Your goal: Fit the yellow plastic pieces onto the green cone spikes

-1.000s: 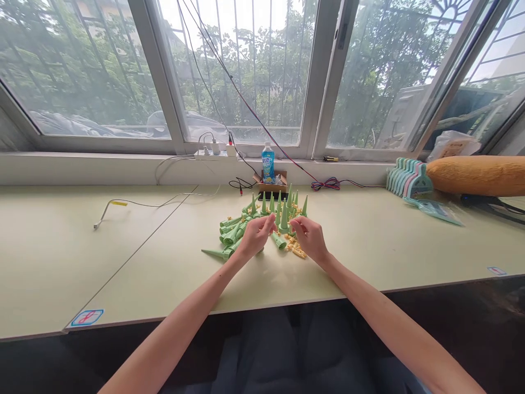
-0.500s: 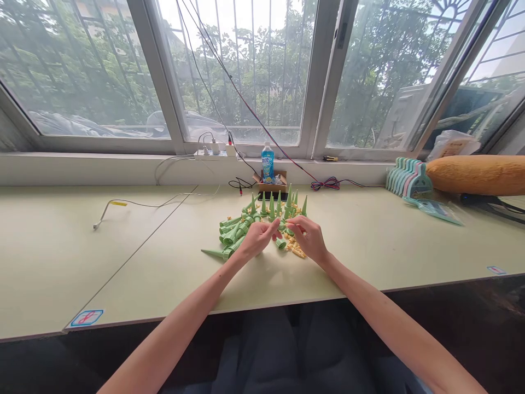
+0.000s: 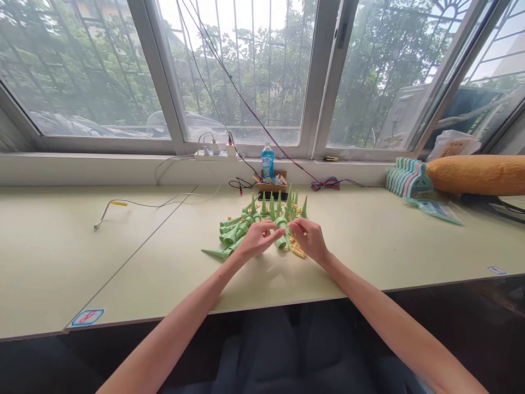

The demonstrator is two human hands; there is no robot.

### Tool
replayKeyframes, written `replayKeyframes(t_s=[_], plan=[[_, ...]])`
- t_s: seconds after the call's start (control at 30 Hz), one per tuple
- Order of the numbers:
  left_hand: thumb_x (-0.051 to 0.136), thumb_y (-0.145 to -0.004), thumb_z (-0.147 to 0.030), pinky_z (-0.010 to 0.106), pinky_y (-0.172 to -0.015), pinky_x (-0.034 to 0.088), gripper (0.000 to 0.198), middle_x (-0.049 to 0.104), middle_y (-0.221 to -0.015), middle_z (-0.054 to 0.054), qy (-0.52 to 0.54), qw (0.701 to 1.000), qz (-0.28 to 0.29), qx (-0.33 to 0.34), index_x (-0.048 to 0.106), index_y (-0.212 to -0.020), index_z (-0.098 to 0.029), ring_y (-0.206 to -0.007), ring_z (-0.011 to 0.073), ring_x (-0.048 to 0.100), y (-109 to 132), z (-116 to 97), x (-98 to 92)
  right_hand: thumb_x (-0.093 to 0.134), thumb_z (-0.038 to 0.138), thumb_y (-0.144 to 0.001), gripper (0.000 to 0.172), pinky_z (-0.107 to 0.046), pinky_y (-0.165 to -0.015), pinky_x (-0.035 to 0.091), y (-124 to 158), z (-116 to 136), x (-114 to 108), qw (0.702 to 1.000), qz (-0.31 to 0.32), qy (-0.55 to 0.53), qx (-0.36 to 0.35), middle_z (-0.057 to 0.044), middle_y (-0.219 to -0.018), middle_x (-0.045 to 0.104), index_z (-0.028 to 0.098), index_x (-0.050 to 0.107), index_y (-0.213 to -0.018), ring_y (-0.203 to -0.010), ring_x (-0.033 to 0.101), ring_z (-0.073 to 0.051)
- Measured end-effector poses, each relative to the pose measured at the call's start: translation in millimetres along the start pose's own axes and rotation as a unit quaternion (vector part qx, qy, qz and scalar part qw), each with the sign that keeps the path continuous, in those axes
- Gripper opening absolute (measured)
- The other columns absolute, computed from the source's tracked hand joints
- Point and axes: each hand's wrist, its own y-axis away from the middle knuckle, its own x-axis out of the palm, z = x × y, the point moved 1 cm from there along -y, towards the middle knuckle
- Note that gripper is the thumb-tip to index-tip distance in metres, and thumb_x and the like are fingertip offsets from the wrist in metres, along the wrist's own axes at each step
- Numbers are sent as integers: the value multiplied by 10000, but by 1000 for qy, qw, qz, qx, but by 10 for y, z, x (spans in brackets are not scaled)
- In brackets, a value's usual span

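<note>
My left hand [image 3: 261, 239] is closed on a green plant watering spike [image 3: 281, 221], its thumb lying across it. The spike's pointed end is tilted down toward me. Close beside it on the right, my right hand [image 3: 309, 236] is pinched; whatever sits between its fingertips is too small or hidden to make out. Small yellow plastic pieces [image 3: 298, 250] lie in a pile under my right hand. More green spikes lie heaped [image 3: 232, 234] to the left of my left hand, and several others stand point up [image 3: 271, 208] behind both hands.
Behind the spikes are a dark flat phone-like object [image 3: 273, 196] and a small cardboard box [image 3: 283, 186] with a blue bottle [image 3: 268, 163]. Cables [image 3: 326, 184] run along the back. Teal shovel-like plastic pieces [image 3: 410, 178] and an orange plush roll [image 3: 476, 175] lie at the right.
My left hand has turned, bringing the spike's cone into view, pointed toward me. My right hand stays pinched at nearly the same place.
</note>
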Motion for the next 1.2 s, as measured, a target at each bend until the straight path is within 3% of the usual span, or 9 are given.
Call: replayKeyframes(t_s=[0.23,0.5,0.8,1.0,1.2], plan=[[656,-788,-540,201,-447,317,409,553,-861,28,-7,998,-39,45,630,-730,-136,-526,40,342,4,34,41,428,456,-972,438,-226,-502,324,1,-19,21,1000,7,4,23,39,-526,427,186,444,-628,-488,363,-87],[706,-763,-462,187,-438,323,340,506,-848,19,64,997,-42,22,604,-744,-138,-560,49,379,3,27,58,406,480,-975,463,-228,-498,306,0,-12,36,999,10,-13,31,41,-528,404,194,386,-612,-492,348,-87],[680,-794,-423,190,-492,338,327,502,-658,-12,139,990,-20,-11,549,-694,-140,-569,71,400,-21,-64,31,444,468,-959,375,-231,-511,374,-6,19,39,998,36,-37,37,20,-591,496,178,545,-744,-510,446,-101],[681,-784,-469,191,-472,347,338,568,-778,17,135,990,-30,-23,565,-760,-152,-581,77,457,-15,-54,22,485,431,-948,310,-234,-508,413,-6,37,32,998,33,-45,26,4,-635,538,171,584,-812,-525,510,-110],[625,-813,-545,185,-439,331,398,628,-814,41,148,984,-66,-68,644,-936,-166,-569,87,500,-21,-51,8,482,428,-954,305,-235,-538,457,-10,50,12,999,-25,-29,11,-10,-691,579,176,599,-825,-569,544,-112]])
